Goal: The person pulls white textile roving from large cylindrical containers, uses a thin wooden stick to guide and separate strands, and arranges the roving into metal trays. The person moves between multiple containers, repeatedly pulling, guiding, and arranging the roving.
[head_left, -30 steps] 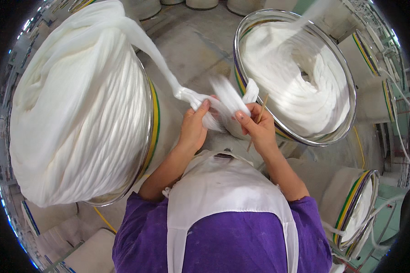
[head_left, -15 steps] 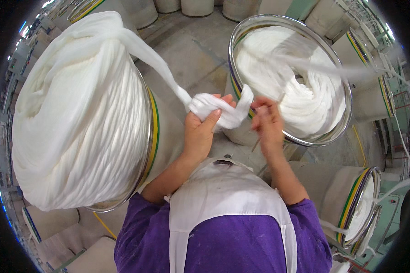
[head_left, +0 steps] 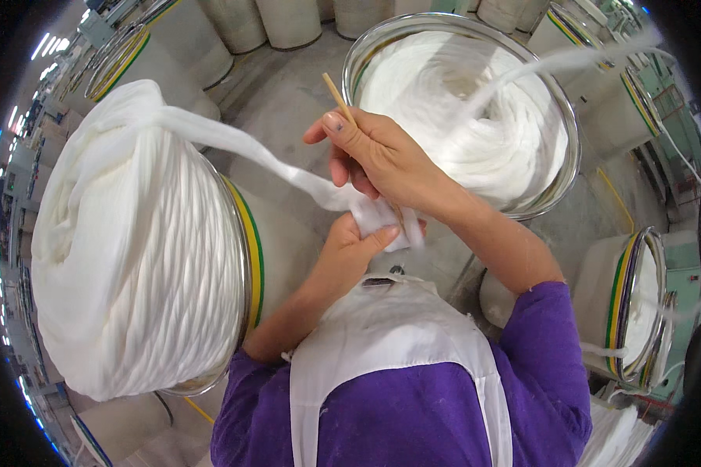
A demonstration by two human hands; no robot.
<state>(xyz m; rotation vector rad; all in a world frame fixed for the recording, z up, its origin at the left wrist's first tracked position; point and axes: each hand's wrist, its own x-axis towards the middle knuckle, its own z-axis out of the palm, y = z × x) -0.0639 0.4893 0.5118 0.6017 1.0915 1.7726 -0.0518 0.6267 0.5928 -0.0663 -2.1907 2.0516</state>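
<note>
My left hand [head_left: 349,253] is closed on the flattened end of a thick white cotton sliver [head_left: 245,148], its thumb lying on top. From there the sliver runs up to a tall coiled heap of sliver [head_left: 163,257] bulging out of the can on the left. My right hand [head_left: 389,159] is raised just above and grips a thin wooden stick [head_left: 336,95], whose upper end sticks out past the thumb. The stick's lower part reaches down to the sliver in my left hand; the right fingers partly hide it.
A round can with a metal rim [head_left: 575,148], filled with coiled sliver, stands ahead to the right. A loose strand [head_left: 553,62] rises from it to the right. Another can [head_left: 604,292] with a striped band sits at the right. Several cans [head_left: 288,23] line the back.
My right hand has swung left and up over my left hand, the stick now plainly visible. The left hand has lowered slightly with the sliver. The view has shifted.
</note>
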